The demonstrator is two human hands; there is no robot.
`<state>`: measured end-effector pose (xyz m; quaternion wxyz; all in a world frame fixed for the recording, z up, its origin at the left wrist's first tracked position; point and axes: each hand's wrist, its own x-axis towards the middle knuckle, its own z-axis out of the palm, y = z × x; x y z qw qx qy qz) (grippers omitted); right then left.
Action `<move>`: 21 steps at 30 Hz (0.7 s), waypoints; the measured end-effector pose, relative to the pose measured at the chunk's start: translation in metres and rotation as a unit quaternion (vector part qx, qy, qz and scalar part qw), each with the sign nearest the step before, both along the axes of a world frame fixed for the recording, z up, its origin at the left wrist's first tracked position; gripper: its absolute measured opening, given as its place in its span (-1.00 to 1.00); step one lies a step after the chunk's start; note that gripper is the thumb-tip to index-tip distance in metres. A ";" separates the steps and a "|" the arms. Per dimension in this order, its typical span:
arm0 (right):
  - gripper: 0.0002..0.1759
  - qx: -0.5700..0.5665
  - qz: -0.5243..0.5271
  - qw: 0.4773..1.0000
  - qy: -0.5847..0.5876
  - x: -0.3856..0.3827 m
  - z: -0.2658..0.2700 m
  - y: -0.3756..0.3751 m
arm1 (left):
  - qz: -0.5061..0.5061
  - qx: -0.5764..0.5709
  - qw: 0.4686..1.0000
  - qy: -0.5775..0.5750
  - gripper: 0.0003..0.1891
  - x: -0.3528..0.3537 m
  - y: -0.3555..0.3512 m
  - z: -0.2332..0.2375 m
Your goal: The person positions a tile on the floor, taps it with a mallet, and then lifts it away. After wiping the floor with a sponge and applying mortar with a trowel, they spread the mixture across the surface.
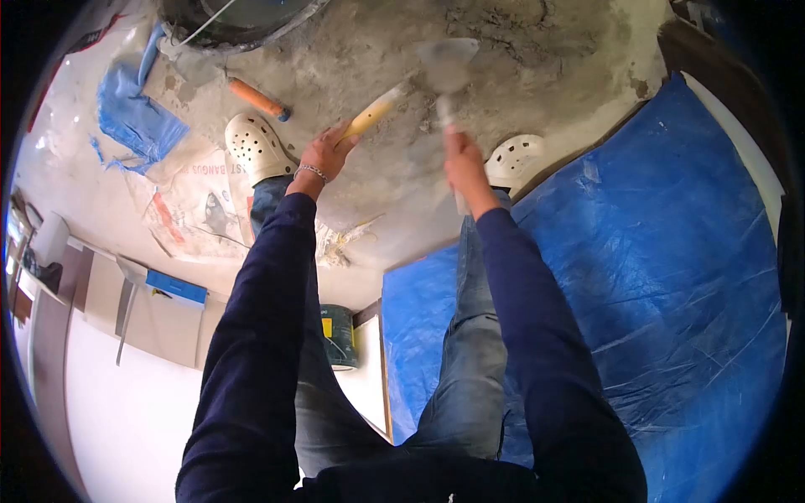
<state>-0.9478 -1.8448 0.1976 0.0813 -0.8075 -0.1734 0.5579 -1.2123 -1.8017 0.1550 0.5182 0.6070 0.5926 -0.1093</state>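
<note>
My left hand (325, 155), with a bracelet at the wrist, is closed around a yellow-handled tool (376, 113). Its far end points up and right over the floor, and I cannot make out its kind. In my right hand (468, 170) is a scraper (449, 65) with a wide, flared grey blade, smeared by motion. That blade is over the rough, grey-smeared floor (545, 84); whether it touches cannot be told. Left of my left hand, beyond my shoe, lies an orange-handled tool (258, 99).
A dark bucket (189, 42) stands at the top left. Near it lies a crumpled blue plastic bag (138, 121) and a printed sack (197, 197). A blue tarp (637, 277) spreads along the right. Behind my legs is a dark green can (340, 335).
</note>
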 end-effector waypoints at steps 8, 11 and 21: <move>-0.32 0.022 0.086 0.995 -0.043 0.004 -0.017 -0.015 | 0.020 -0.089 0.996 -0.005 -0.48 0.008 0.007 0.010; -0.32 -0.018 0.206 0.978 -0.041 0.001 0.000 -0.024 | 0.037 -0.092 0.995 -0.017 -0.46 0.006 -0.009 0.000; -0.31 -0.023 0.099 0.995 -0.013 0.002 -0.004 -0.032 | 0.156 -0.162 0.973 -0.044 -0.43 0.030 -0.023 0.032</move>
